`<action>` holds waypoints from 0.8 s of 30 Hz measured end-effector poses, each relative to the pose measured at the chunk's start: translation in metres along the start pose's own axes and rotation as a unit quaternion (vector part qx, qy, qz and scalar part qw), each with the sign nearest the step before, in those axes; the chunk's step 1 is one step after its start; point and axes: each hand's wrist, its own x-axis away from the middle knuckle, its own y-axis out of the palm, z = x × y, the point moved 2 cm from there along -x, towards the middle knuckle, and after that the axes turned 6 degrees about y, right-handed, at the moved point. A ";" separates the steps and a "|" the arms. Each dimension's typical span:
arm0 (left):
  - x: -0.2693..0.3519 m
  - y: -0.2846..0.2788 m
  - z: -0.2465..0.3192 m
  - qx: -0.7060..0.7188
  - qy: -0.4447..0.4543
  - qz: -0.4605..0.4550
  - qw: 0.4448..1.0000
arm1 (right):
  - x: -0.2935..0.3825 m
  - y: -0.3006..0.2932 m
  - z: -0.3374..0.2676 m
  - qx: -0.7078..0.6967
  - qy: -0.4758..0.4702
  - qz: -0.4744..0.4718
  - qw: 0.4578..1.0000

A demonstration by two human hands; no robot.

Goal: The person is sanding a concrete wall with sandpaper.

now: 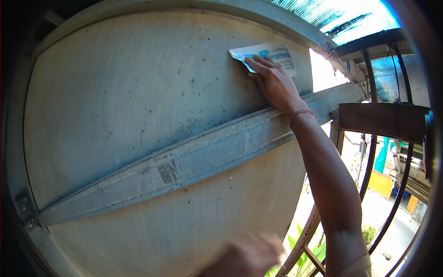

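Note:
My right hand [271,81], a braided cord bracelet at its wrist, reaches up to the right part of a grey, speckled flat panel [114,86]. Under its fingers lies a white sheet with blue print [282,57], held flat against the panel; one corner lifts at the left. The wrist passes in front of a grey metal channel bar [214,145] that crosses the panel at a slant. My left hand [249,252] is low in the view before the lower part of the panel. Motion blurs it, so its fingers are unclear.
A metal frame [238,15] borders the panel above. On the left edge sits a small metal fitting with a green light [25,204]. Dark curved metal bars [368,166] and a thick brown crosspiece [380,121] stand at the right, with green leaves [318,254] beyond.

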 end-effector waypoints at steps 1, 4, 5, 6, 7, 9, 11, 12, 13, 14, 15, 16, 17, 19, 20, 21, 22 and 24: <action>-0.017 -0.033 -0.020 -0.165 0.035 0.091 0.981 | 0.010 -0.005 0.009 0.023 -0.010 -0.014 1.000; -0.086 -0.106 -0.078 -0.298 0.061 0.216 0.928 | 0.016 0.005 0.015 0.041 -0.096 -0.020 0.994; -0.107 -0.117 -0.092 -0.312 0.061 0.185 0.930 | 0.016 0.003 0.015 0.048 -0.157 -0.018 0.986; -0.119 -0.132 -0.102 -0.342 0.055 0.153 0.926 | 0.010 0.002 0.003 0.052 -0.193 -0.013 0.980; -0.128 -0.145 -0.117 -0.352 0.054 0.152 0.922 | 0.005 0.004 -0.006 0.045 -0.197 -0.005 0.979; -0.135 -0.163 -0.142 -0.409 0.063 0.081 0.907 | -0.002 0.006 -0.024 0.042 -0.223 -0.037 0.973; -0.137 -0.165 -0.153 -0.396 0.066 0.036 0.915 | -0.003 0.016 -0.022 0.024 -0.206 -0.051 0.977; -0.136 -0.165 -0.159 -0.376 0.065 -0.010 0.924 | -0.005 0.020 -0.021 -0.060 -0.155 -0.050 0.985; -0.137 -0.166 -0.164 -0.378 0.065 -0.011 0.923 | -0.006 0.023 -0.019 -0.145 -0.104 -0.049 0.983; -0.139 -0.167 -0.171 -0.381 0.050 -0.020 0.923 | -0.007 0.023 -0.015 -0.146 -0.104 -0.048 0.983; -0.140 -0.171 -0.171 -0.386 0.032 -0.028 0.922 | -0.009 0.019 -0.017 -0.189 -0.122 -0.058 0.973; -0.145 -0.176 -0.170 -0.390 0.028 -0.029 0.920 | -0.011 0.017 -0.020 -0.230 -0.140 -0.068 0.961; -0.151 -0.182 -0.172 -0.351 -0.008 -0.033 0.936 | -0.012 0.016 -0.026 -0.235 -0.142 -0.067 0.959; -0.158 -0.185 -0.176 -0.308 -0.042 -0.036 0.950 | -0.010 0.013 -0.022 -0.312 -0.095 -0.062 0.943; -0.157 -0.188 -0.177 -0.288 -0.042 -0.027 0.956 | -0.010 0.016 -0.020 -0.313 -0.095 -0.063 0.943; -0.157 -0.190 -0.178 -0.268 -0.039 -0.020 0.962 | -0.010 0.017 -0.018 -0.302 -0.109 -0.045 0.946; -0.155 -0.191 -0.185 -0.268 -0.037 -0.022 0.962 | -0.010 0.016 -0.015 -0.291 -0.122 -0.027 0.949; -0.148 -0.188 -0.198 -0.405 0.044 -0.055 0.911 | -0.008 0.011 -0.013 -0.281 -0.097 -0.084 0.951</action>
